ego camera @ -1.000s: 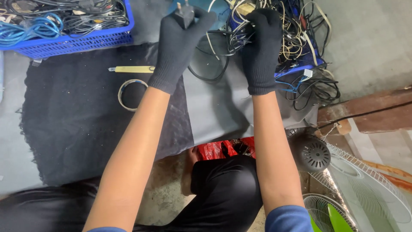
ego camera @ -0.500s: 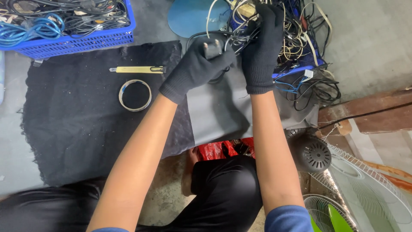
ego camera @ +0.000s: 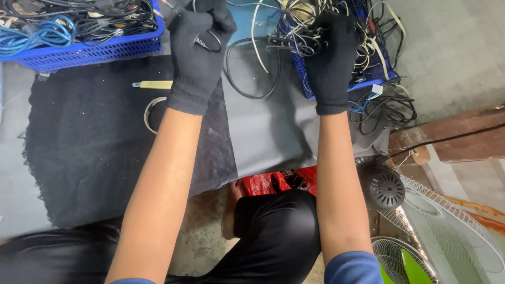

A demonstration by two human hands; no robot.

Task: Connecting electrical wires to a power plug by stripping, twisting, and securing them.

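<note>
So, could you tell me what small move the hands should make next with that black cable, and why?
Probably draw the left hand further left, away from the tangle of cables. It grips a black cable that loops down and back up into the tangle, which the right hand pins over the blue basket; the loop looks slack.

Grey floor sheet (ego camera: 263,131) — black mat (ego camera: 79,147), blue baskets (ego camera: 79,52) on it.
</note>
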